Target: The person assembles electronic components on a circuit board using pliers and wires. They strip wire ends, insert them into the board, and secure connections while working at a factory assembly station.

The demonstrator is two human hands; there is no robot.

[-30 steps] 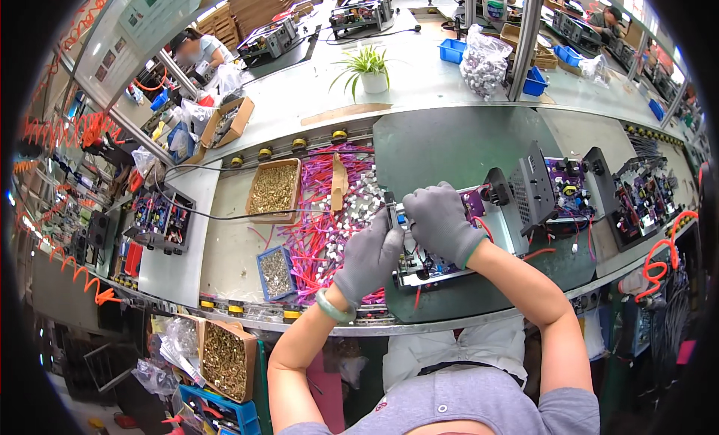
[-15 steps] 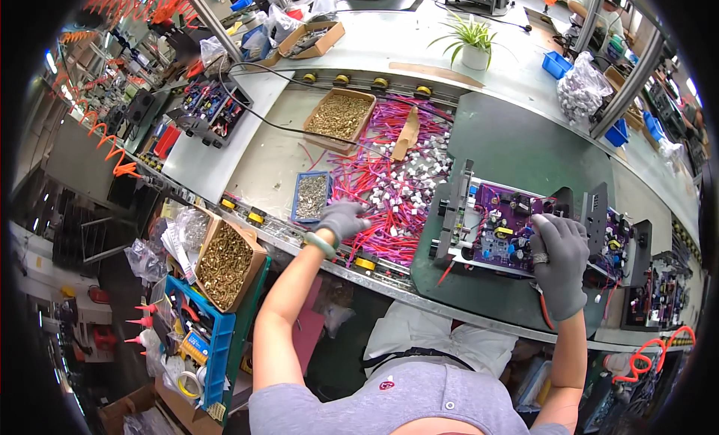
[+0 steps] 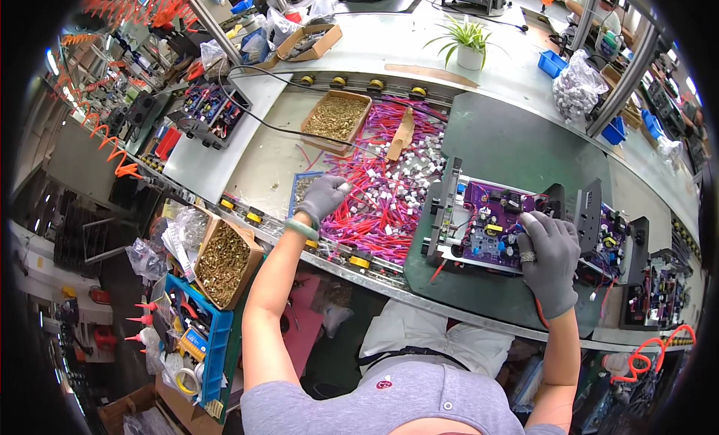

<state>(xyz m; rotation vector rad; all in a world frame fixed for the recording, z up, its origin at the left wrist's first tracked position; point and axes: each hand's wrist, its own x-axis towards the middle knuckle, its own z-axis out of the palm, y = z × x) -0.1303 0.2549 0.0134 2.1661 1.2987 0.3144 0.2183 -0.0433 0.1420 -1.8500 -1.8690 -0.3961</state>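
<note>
- The purple circuit board point(image 3: 494, 225) sits in a black frame on a dark mat point(image 3: 524, 146), near the table's point(image 3: 262, 161) front edge; bare mat lies behind it
- A heap of pink wires point(image 3: 382, 188) and a small blue tray point(image 3: 301, 191) crowd its left side
- Right hand point(image 3: 550, 255), gloved, rests on the board, fingers curled, grip unclear
- Left hand point(image 3: 323, 195) reaches out over the wires, fingers bunched at the tray's edge

matt grey knit gloves point(image 3: 550, 259), glossy purple circuit board point(image 3: 494, 225)
</note>
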